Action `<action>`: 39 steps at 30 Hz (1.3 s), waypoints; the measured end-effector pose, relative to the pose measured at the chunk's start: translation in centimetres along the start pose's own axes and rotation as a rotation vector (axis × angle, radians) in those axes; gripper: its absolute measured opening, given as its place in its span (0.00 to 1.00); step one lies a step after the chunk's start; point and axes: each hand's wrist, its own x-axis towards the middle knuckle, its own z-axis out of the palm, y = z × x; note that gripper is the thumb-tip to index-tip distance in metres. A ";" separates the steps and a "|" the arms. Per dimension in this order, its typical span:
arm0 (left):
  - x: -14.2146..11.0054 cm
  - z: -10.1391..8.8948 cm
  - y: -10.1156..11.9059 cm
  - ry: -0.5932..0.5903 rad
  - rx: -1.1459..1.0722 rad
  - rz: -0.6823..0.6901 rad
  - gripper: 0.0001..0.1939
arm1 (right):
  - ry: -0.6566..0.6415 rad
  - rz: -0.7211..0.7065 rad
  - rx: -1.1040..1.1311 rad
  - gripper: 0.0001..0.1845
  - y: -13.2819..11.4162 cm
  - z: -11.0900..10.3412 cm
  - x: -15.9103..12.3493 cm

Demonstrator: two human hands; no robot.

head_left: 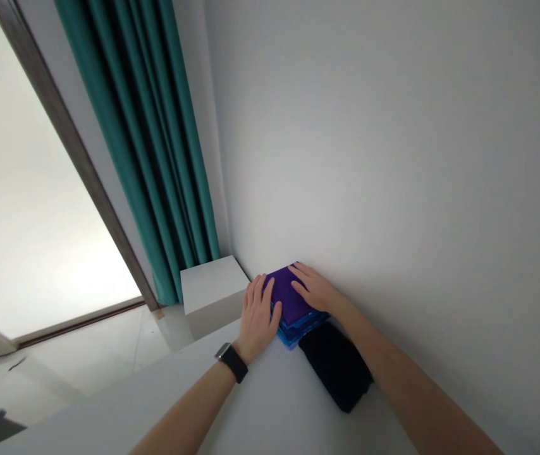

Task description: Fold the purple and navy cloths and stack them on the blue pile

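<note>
A stack of folded cloths [293, 316], purple on top and blue beneath, lies on a white table [232, 404] pushed into the corner against the wall. My left hand [258, 316], with a black watch on its wrist, rests flat against the stack's left side, fingers stretched out. My right hand [315, 287] lies flat on the purple top cloth, fingers extended. Neither hand grips anything.
A folded black cloth [339, 366] lies on the table just in front of the stack. A white box-shaped stand [213, 291] sits beyond the table's edge. Teal curtains [156, 145] hang by a large window [28, 221]. A white wall [393, 158] bounds the right.
</note>
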 end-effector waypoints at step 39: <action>-10.9 3.6 11.4 -0.268 -1.594 -1.117 0.21 | 0.281 0.628 0.539 0.30 -8.2 4.3 -23.6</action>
